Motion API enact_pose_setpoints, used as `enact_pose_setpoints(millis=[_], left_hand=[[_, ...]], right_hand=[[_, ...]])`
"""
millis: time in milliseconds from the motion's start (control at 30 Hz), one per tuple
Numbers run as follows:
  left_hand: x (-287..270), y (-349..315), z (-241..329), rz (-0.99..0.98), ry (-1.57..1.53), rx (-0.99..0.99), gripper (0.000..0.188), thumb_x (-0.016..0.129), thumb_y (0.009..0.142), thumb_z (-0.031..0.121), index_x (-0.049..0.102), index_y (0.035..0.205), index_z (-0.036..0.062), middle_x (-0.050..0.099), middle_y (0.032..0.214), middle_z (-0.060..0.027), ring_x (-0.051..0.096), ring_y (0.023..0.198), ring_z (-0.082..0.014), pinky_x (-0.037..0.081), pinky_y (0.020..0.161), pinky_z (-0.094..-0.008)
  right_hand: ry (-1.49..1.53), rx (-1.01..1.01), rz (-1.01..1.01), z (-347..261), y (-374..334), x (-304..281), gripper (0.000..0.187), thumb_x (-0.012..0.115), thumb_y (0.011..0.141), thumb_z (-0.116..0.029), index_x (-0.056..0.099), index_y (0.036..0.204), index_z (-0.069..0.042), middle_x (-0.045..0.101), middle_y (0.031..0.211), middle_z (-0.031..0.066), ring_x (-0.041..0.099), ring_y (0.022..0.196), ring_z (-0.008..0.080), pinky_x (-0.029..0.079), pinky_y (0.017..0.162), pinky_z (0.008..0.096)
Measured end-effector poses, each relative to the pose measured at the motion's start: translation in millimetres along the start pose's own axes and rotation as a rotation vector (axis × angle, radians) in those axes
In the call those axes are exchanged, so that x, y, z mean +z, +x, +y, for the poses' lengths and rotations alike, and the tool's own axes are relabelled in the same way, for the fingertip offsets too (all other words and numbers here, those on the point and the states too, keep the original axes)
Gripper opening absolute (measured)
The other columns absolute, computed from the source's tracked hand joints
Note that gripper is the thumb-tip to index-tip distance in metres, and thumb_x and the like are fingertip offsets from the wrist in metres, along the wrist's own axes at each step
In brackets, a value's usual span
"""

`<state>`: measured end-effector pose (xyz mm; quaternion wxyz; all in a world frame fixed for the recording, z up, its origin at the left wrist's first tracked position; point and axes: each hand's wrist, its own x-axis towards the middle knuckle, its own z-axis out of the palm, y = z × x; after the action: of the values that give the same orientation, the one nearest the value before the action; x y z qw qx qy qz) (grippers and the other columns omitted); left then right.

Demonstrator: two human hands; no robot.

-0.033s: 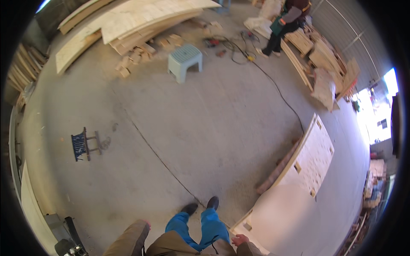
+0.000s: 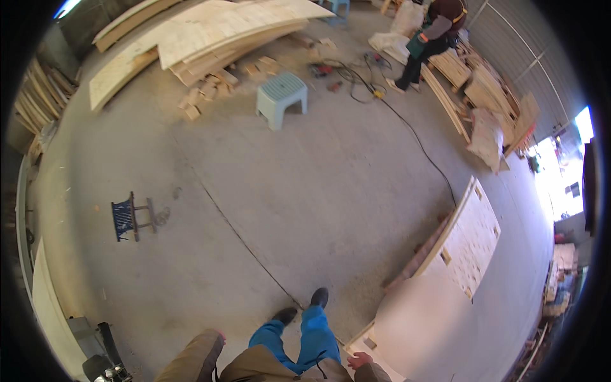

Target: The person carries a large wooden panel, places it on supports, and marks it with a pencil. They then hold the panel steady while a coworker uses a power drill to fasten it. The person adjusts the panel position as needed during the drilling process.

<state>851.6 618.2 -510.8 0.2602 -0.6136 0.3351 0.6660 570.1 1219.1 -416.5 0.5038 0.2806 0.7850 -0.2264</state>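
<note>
My right hand (image 2: 361, 360) hangs low beside the near end of a long, light wooden panel (image 2: 463, 232) with rectangular holes. Its fingers look loosely apart, and I see nothing in them. Whether the hand touches the panel I cannot tell. A pale blurred patch covers the panel's nearer part. Only a sliver of my left hand (image 2: 221, 336) shows past its brown sleeve, over the floor; its fingers are hidden.
A pale blue stool (image 2: 282, 92) stands ahead, near stacked curved boards (image 2: 235, 35) and offcuts (image 2: 207, 95). A dark cable (image 2: 414, 127) crosses the floor. A small dark seat (image 2: 124, 218) lies left. A person (image 2: 442, 28) stands at the far right by piled wood.
The whole view has shifted slightly, so the floor objects sit a little lower and further right. The far person's upper body sits a bit differently. My hands have hardly moved.
</note>
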Motion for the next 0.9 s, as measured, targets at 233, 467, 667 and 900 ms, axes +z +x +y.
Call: enact_pose_setpoints(millis=[233, 467, 667, 900], left_hand=[[-7.6, -43.1, 45.7, 0.293, -0.103, -0.085, 0.025, 0.063, 0.092, 0.035, 0.065, 0.101, 0.0113, 0.069, 0.100, -0.0109, 0.068, 0.085, -0.0359, 0.053, 0.069, -0.0577], [49.0, -127.8, 157.1, 0.266, 0.070, -0.016, 0.043, 0.062, 0.095, 0.025, 0.055, 0.132, 0.0037, 0.069, 0.115, -0.0144, 0.067, 0.102, -0.0314, 0.056, 0.081, -0.0468], [34.7, -129.2, 198.5, 0.107, 0.816, 0.089, 0.042, 0.052, 0.099, 0.030, 0.053, 0.132, 0.0043, 0.069, 0.113, -0.0127, 0.066, 0.103, -0.0291, 0.054, 0.085, -0.0433], [-12.2, -60.6, 249.2, 0.203, 0.093, 0.093, 0.035, 0.050, 0.098, 0.034, 0.056, 0.124, 0.0108, 0.068, 0.098, -0.0106, 0.065, 0.092, -0.0317, 0.052, 0.074, -0.0486]], right_hand=[[-0.952, -0.839, -0.456, -97.8, 66.1, -48.7, 0.035, 0.061, 0.094, -0.026, 0.062, 0.119, -0.002, 0.069, 0.107, 0.0138, 0.071, 0.092, 0.0282, 0.057, 0.077, 0.0417], [0.677, 0.251, -0.429, -300.1, 188.8, -74.8, 0.041, 0.047, 0.100, -0.035, 0.053, 0.130, -0.008, 0.066, 0.120, 0.0158, 0.062, 0.110, 0.0353, 0.051, 0.088, 0.0554], [0.256, -0.302, -0.276, -489.1, 160.3, -155.4, 0.030, 0.061, 0.093, -0.035, 0.064, 0.100, -0.006, 0.068, 0.091, 0.0109, 0.065, 0.087, 0.0288, 0.054, 0.078, 0.0479], [0.789, -0.112, 0.124, -649.4, 98.3, -109.8, 0.054, 0.078, 0.082, -0.012, 0.054, 0.128, 0.003, 0.070, 0.100, 0.0206, 0.069, 0.081, 0.0306, 0.057, 0.069, 0.0493]])
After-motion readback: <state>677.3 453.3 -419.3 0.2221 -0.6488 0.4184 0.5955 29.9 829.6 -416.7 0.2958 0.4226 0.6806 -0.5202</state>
